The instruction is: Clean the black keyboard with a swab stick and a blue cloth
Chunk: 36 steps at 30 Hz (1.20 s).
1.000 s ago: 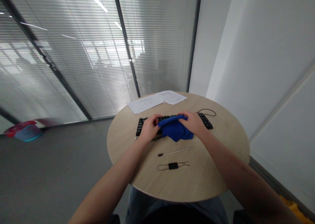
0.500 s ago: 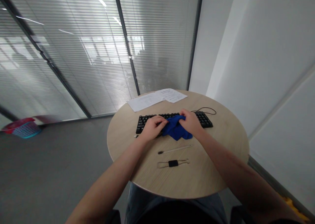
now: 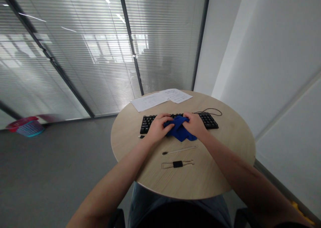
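Note:
A black keyboard (image 3: 148, 122) lies across the far middle of a round wooden table (image 3: 225, 147). Over its centre sits a bunched blue cloth (image 3: 179, 131). My left hand (image 3: 158, 127) grips the cloth's left side with curled fingers. My right hand (image 3: 194, 125) holds its right side, fingers closed over the fabric. Both hands rest on the keyboard, hiding its middle keys.
A thin brush stick (image 3: 179, 150) and a wire keycap puller (image 3: 177, 164) lie nearer me on the table. Paper sheets (image 3: 160, 99) sit at the far edge. The keyboard cable (image 3: 212, 110) loops at the right. A red and blue basket (image 3: 25, 127) stands on the floor, left.
The cloth was stretched wider between my hands and is now bunched smaller. My hands have drawn closer together over the keyboard.

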Tool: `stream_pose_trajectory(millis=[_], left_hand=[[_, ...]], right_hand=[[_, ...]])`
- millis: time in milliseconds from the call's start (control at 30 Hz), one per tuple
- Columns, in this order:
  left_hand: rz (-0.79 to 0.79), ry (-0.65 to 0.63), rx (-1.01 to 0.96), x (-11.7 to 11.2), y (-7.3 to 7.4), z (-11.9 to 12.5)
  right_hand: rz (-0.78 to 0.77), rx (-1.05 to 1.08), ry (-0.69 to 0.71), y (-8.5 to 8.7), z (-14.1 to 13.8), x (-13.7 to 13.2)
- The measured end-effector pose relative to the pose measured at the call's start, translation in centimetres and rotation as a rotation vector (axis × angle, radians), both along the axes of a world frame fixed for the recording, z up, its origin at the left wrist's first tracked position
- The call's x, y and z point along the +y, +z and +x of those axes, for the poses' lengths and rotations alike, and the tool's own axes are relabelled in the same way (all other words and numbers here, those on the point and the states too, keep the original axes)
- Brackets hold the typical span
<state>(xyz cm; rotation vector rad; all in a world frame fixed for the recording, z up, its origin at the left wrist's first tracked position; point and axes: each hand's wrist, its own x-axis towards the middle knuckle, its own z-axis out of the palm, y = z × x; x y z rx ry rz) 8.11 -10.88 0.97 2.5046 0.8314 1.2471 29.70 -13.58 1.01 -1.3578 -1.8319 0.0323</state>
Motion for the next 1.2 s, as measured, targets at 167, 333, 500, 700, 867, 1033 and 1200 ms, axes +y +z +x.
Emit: stream_pose_trajectory(millis=[167, 333, 500, 700, 867, 1033, 1200], left_hand=[[-0.025, 0.108, -0.071, 0.3, 0.0, -0.5], [-0.135, 0.203, -0.168, 1.2, -0.8, -0.9], [-0.309, 0.113, -0.24, 2.2, -1.6, -1.1], [-0.392, 0.006, -0.223, 1.7, -1.3, -0.9], [-0.328, -0.044, -0.143, 1.4, -1.1, -1.0], [-0.287, -0.044, -0.105, 1.7, -1.3, -1.5], [-0.295, -0.022, -0.106, 2.0, -1.3, -1.8]], right_hand=[[0.004, 0.05, -0.038, -0.2, 0.4, 0.4], [0.048, 0.126, -0.039, -0.9, 1.1, 1.3], [0.143, 0.064, 0.175, -1.1, 0.4, 1.0], [0.052, -0.03, 0.259, -1.3, -1.4, 0.3], [-0.031, -0.085, 0.269, -1.5, -1.7, 0.3], [-0.03, -0.061, 0.331, -1.7, -1.4, 0.5], [-0.035, -0.066, 0.3, -2.4, -1.2, 1.0]])
